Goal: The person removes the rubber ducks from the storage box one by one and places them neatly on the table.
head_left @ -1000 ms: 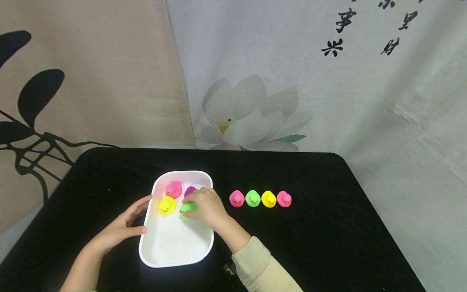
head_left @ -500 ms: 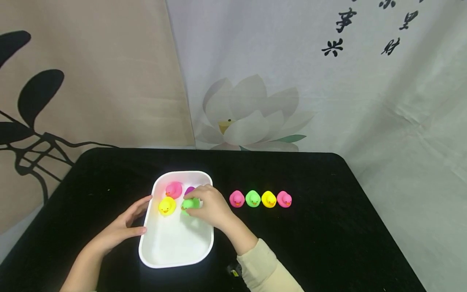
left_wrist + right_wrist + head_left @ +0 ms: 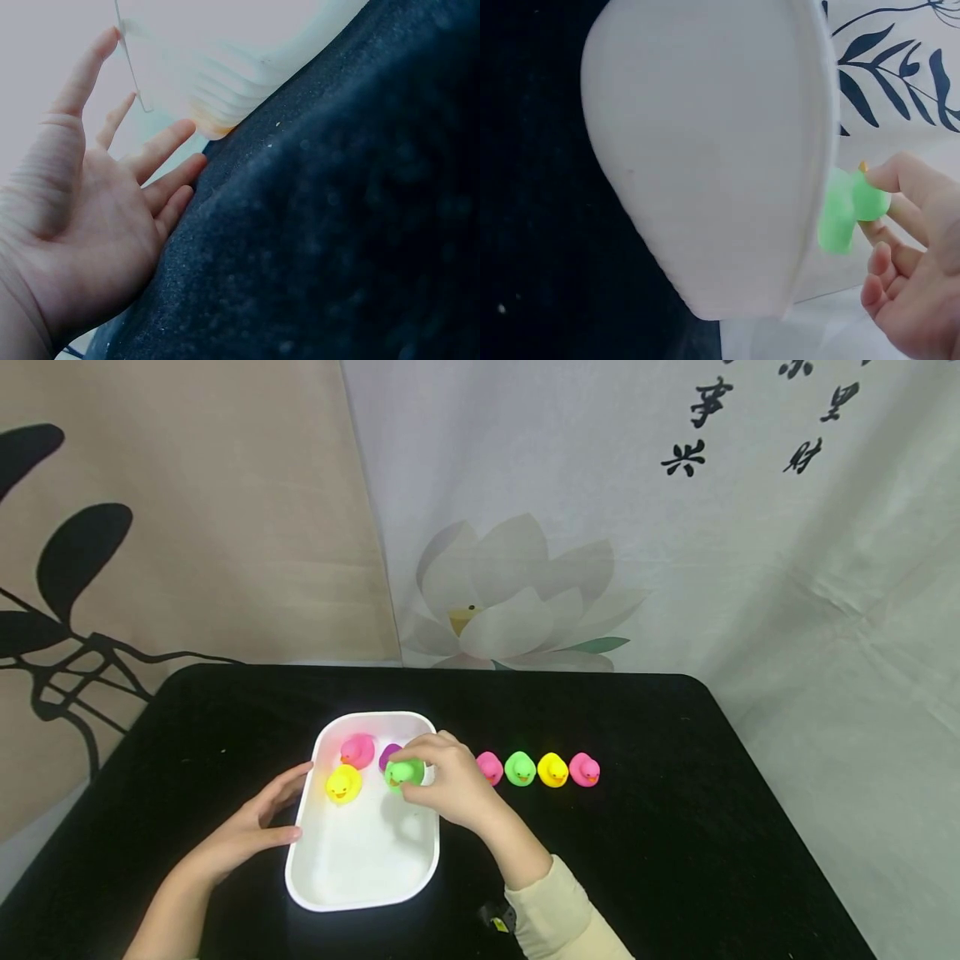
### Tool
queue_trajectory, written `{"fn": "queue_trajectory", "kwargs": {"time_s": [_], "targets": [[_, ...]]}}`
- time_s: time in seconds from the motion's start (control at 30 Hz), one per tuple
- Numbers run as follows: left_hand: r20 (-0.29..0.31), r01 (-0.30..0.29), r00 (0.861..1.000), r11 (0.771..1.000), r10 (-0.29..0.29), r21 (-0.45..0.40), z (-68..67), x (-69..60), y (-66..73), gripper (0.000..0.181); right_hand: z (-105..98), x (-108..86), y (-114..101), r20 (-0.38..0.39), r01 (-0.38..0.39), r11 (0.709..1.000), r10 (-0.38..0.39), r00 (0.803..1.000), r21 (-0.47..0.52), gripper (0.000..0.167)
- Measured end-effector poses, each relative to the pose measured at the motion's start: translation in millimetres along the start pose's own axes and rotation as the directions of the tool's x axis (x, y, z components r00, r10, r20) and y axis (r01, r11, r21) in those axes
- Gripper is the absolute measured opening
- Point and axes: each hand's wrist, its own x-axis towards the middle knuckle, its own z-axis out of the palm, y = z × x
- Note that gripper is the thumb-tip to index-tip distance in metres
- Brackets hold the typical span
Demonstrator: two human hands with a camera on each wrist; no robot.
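I see the right hand (image 3: pixel 452 783) pinching a green duck (image 3: pixel 405 773) over the tray (image 3: pixel 360 864), left hand (image 3: pixel 247 828) spread at its edge. Likely a transfer step; I'd next clear the rim (image 3: pixel 437 853) toward the 4 ducks (image 3: pixel 521 768).

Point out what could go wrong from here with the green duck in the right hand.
The held green duck could slip, since the right hand merely pinches it.
In the head view, the hand partly covers the pink duck just outside the tray and might bump it.
The purple duck, partly hidden behind the held one, might get nudged.
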Motion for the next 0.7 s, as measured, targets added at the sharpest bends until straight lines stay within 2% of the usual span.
{"fn": "queue_trajectory", "kwargs": {"time_s": [0.5,0.7], "targets": [[0.009,0.005,1.0,1.0,-0.005,-0.014,-0.4,-0.5,-2.3,0.079,-28,-13.7,-1,-0.046,0.088,0.995,-0.086,0.995,0.045,0.033],[0.005,0.022,1.0,1.0,-0.022,-0.01,0.0,0.5,-1.2,0.079,-42,-20.4,2,-0.059,0.09,0.991,-0.084,0.995,0.095,0.032]]}}
